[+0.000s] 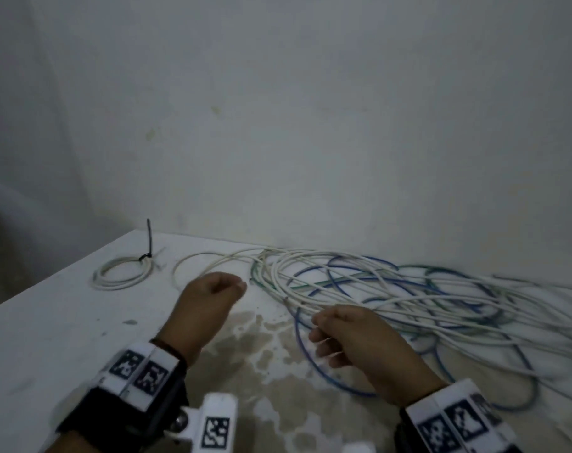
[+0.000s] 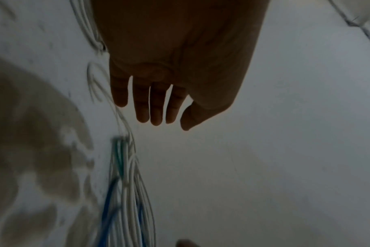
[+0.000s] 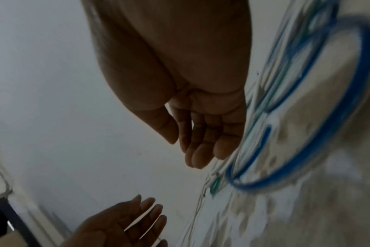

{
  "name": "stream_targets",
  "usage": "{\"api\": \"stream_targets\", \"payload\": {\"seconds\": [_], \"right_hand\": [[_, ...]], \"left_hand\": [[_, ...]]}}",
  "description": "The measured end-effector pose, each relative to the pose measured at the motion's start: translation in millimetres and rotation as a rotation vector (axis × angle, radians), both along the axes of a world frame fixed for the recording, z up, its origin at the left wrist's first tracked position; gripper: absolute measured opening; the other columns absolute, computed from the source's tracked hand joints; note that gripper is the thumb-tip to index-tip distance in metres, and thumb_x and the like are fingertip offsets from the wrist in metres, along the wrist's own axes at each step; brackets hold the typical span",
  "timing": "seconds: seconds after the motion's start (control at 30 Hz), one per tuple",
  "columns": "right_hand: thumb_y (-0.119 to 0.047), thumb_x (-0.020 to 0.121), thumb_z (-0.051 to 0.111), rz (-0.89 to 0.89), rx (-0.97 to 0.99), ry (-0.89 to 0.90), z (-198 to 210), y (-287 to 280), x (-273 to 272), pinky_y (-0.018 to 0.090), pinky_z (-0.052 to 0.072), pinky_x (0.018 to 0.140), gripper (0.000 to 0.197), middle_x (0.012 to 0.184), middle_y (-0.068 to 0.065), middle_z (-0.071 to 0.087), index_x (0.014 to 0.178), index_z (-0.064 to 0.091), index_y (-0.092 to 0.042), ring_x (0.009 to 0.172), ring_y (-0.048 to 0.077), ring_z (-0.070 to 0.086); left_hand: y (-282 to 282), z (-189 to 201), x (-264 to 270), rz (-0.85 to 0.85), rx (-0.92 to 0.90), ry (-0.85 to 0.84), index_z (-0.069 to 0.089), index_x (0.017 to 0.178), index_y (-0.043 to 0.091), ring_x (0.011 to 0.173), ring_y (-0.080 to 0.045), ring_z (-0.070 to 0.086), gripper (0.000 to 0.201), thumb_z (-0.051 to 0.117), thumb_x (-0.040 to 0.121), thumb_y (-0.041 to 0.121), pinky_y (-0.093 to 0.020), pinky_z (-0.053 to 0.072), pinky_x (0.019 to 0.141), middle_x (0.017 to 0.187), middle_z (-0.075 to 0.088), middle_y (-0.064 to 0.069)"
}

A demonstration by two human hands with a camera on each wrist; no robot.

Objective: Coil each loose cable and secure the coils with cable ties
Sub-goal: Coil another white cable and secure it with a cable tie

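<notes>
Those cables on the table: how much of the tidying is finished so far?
Done: one small white coil lies at the far left, bound with a black cable tie. In hand: nothing yet; the left hand and right hand hover open beside the tangle, the right one at its near edge. Left: the tangle of white, blue and green cables sprawls loose across the table, uncoiled and untied.

A white table (image 1: 49, 338) carries a brownish stain (image 1: 261, 351) (possibly damp) beneath both sets of fingers; a pale wall (image 1: 278, 109) rises beyond.
</notes>
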State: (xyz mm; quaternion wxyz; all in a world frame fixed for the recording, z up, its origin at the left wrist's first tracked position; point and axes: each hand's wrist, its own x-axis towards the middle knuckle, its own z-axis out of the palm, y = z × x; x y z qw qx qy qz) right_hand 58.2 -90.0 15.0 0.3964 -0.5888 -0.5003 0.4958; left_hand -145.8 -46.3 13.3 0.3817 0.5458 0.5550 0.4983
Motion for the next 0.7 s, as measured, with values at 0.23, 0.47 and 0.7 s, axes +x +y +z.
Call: {"api": "stream_targets", "payload": {"seconds": [0.23, 0.47, 0.7], "right_hand": [[-0.018, 0.093, 0.051, -0.024, 0.107, -0.760, 8.7, -14.6, 91.8, 0.021, 0.035, 0.049, 0.033, 0.070, 0.019, 0.060, 0.065, 0.057, -0.002, 0.060, 0.018, 0.051], [-0.010, 0.092, 0.049, -0.027, 0.065, -1.052, 2.5, 7.5, 122.3, 0.029, 0.047, 0.068, 0.025, 0.102, 0.022, 0.067, 0.102, 0.067, 0.005, 0.081, 0.025, 0.062], [-0.019, 0.101, 0.035, 0.155, 0.032, -1.134, -7.8, 51.1, 113.5, 0.029, 0.031, 0.106, 0.046, 0.152, 0.000, 0.032, 0.146, 0.031, -0.025, 0.135, 0.019, 0.036]], "left_hand": [[-14.2, -45.0, 102.0, -0.142, -0.151, -0.215, 0.066, 0.084, 0.018, 0.094, -0.026, 0.063, 0.005, 0.065, 0.088, 0.016, -0.037, 0.047, 0.086, 0.088, 0.067, -0.005], [-13.6, -61.8, 115.0, -0.030, -0.137, -0.470, 0.067, 0.090, 0.003, 0.076, -0.023, 0.061, 0.012, 0.057, 0.093, 0.007, -0.035, 0.050, 0.075, 0.082, 0.068, -0.013], [-9.4, -71.1, 114.4, -0.082, -0.147, -0.447, 0.065, 0.101, 0.009, 0.081, -0.019, 0.063, 0.012, 0.058, 0.092, 0.006, -0.029, 0.051, 0.074, 0.091, 0.070, -0.010]]}}
